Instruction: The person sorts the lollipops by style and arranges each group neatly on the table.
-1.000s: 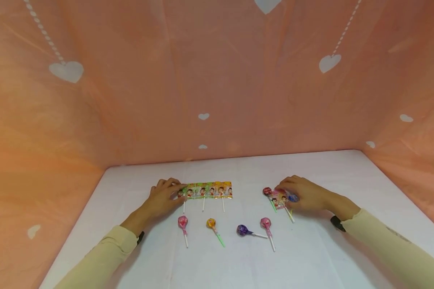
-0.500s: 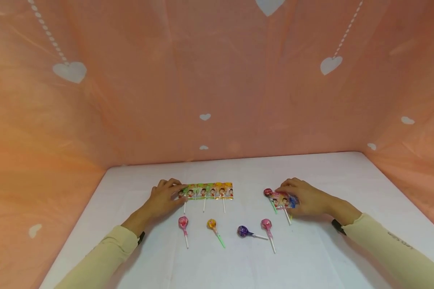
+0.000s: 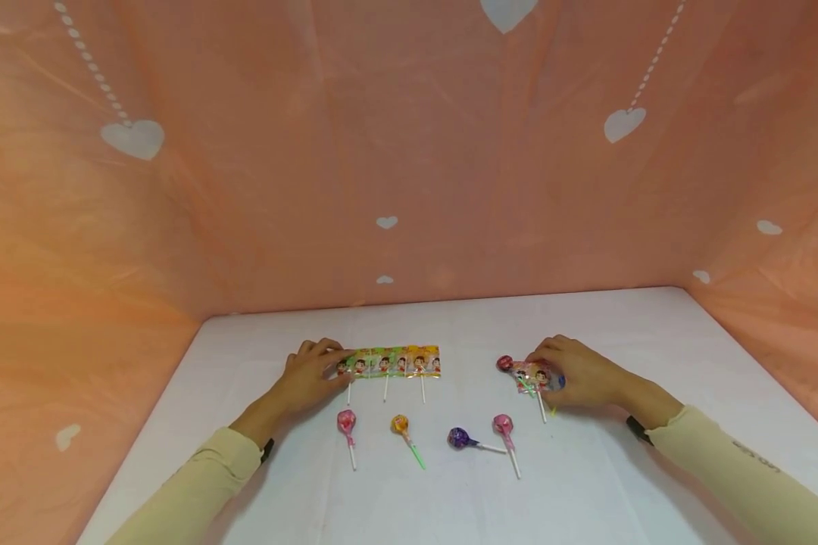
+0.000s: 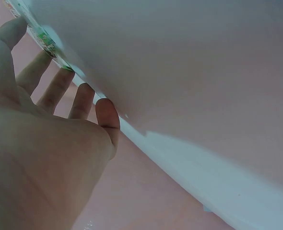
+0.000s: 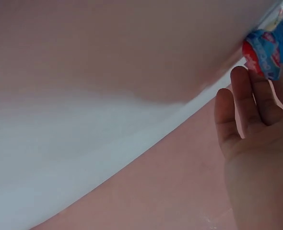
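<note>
Gently steady the row of flat lollipops (image 3: 423,362) on the surface (image 3: 586,492) with the left grip (image 3: 307,376), spread loosely and touching the row's left end; right grip (image 3: 582,371) curved against bunched lollipops (image 3: 539,375), impossible to tell whether pinching. Best to ease crossed sticks (image 3: 542,407) apart before sliding.

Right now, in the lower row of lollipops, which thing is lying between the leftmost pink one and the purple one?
One yellow lollipop with a green stick lies between them, as the head view shows.

Orange-pink backdrop (image 3: 450,151), probably cloth, with white hearts (image 3: 132,140), behind a white tabletop (image 3: 552,503).
</note>
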Motion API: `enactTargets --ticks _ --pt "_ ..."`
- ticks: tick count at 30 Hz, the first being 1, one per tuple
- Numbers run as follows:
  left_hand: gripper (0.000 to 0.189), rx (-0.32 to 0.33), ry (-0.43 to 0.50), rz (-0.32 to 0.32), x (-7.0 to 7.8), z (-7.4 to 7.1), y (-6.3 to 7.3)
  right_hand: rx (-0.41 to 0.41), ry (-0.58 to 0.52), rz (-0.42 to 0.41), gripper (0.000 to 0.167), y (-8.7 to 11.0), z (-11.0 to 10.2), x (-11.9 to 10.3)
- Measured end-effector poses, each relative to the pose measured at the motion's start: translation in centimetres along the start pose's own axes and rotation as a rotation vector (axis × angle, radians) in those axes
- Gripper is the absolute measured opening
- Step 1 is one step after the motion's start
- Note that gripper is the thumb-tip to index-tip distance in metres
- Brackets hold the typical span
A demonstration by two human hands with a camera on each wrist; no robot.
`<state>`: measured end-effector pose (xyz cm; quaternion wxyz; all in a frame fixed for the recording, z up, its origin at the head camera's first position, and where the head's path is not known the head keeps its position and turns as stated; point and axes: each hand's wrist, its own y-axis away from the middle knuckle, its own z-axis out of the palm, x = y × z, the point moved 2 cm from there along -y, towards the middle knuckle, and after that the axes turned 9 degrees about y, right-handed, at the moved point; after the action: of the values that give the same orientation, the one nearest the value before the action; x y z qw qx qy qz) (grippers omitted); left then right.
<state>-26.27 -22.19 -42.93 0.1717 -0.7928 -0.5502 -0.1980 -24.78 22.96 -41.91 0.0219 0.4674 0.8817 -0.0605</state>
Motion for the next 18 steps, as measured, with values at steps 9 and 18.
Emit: enactTargets --ticks 9,18 --pt "0.050 -0.009 0.012 -0.016 0.3 -0.1 0.1 0.096 0.005 -0.007 0.041 0.2 -0.3 0.6" --pt "0.050 -0.009 0.012 -0.015 0.5 -0.3 0.1 0.203 -0.017 0.001 0.041 0.4 -0.3 1.2"
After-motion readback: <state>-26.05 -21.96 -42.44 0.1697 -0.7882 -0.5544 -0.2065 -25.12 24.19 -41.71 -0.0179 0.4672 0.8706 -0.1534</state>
